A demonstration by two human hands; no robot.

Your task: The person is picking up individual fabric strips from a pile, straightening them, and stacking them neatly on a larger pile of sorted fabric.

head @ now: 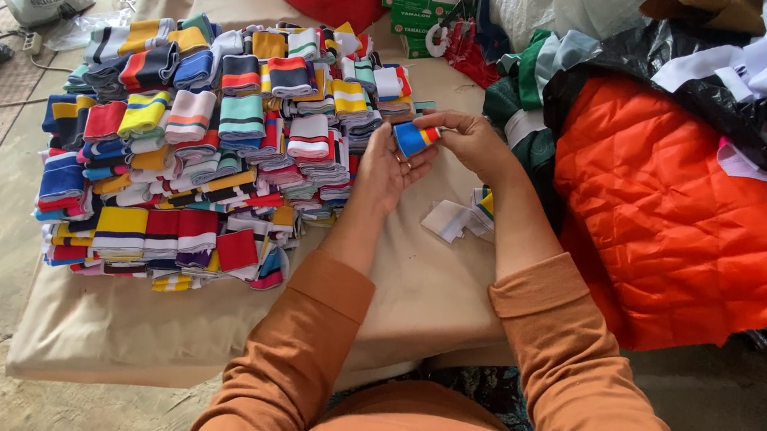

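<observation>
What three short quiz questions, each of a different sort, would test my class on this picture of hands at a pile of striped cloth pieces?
1. True or false: both hands hold the folded striped piece.
2. Which colour is the quilted fabric on the person's right? A green, B orange, C white.
3. Fill in: the stacked striped pieces lie on the person's ____ side.

Key: 1 true; 2 B; 3 left.
</observation>
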